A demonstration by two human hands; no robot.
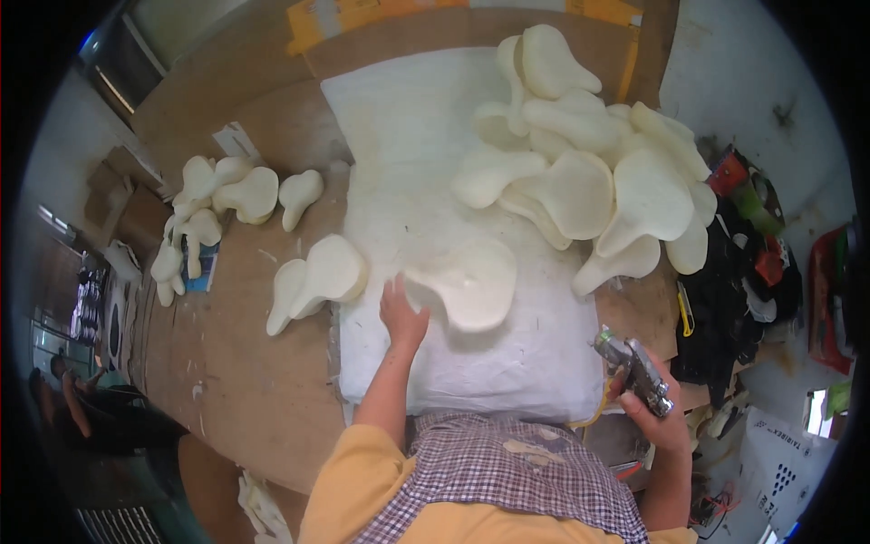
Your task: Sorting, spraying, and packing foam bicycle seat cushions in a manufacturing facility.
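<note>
Cream foam saddle pad (467, 281), flat on white sheet, metal spray gun (637, 370), upright

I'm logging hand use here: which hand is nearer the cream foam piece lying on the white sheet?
Left. The left hand touches the foam piece at its left edge; the right hand holds a spray gun off to its lower right.

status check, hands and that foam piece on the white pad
Left hand touching cream foam piece on white pad. Right hand gripping metal spray gun. Foam pile crowds pad's far end.
</note>
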